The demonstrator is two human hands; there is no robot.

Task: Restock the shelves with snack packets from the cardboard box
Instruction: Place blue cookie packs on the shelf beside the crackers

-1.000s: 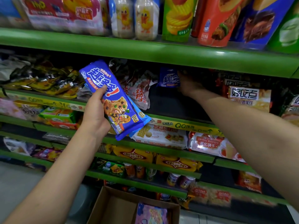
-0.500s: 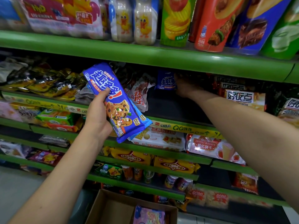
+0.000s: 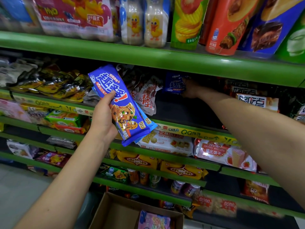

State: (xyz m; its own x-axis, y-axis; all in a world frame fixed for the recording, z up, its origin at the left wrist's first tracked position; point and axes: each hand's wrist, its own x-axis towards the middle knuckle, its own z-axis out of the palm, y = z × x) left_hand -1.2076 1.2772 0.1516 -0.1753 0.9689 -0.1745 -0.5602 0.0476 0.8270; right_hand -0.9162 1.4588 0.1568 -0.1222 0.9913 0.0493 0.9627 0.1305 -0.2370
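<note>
My left hand [image 3: 103, 119] grips a stack of blue cookie packets [image 3: 118, 103], tilted, in front of the second green shelf [image 3: 189, 129]; a lighter blue packet edge shows behind the front one. My right hand [image 3: 191, 89] reaches deep into that shelf and holds another blue cookie packet [image 3: 174, 83] upright at the back, in shadow. The cardboard box [image 3: 115, 210] stands on the floor below, with a pink packet [image 3: 154, 220] inside it.
A white and red snack bag [image 3: 146, 98] leans between the two blue packets. Gold packets [image 3: 54, 85] fill the shelf's left part, dark boxes [image 3: 252, 96] its right. A dark bare stretch of shelf [image 3: 186, 111] lies under my right forearm. Bottles and crisp tubes stand above.
My right hand has stayed on the blue packet at the back of the shelf, shifting it slightly. My left hand with its packets has held nearly still.
</note>
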